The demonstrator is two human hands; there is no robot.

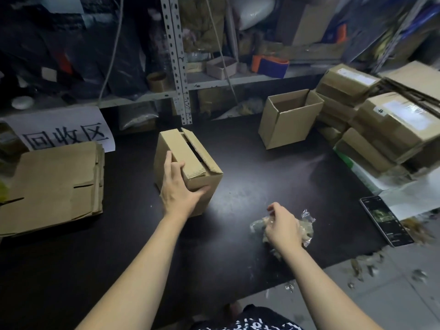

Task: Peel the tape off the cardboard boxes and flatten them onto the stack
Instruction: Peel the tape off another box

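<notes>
Right grip (283,228): lower right, fingers curled over tape wad (307,223); whether it held any was unclear.
Left grip (178,186): clasped box (197,163) at its near left corner.
Box: mid-frame on tabletop (250,186), top flaps loose.
Stack (52,184): lay left of box, on left grip's side.

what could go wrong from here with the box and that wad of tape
1. Only the left hand grips the box, at one corner, and its top flaps sit loose; it may slide or tip when pressed flat.
2. The right hand is over the tape wad; sticky tape could cling to the fingers or to the box.
3. The phone lies near the table edge beside the wad; a careless sweep might knock it off.
</notes>
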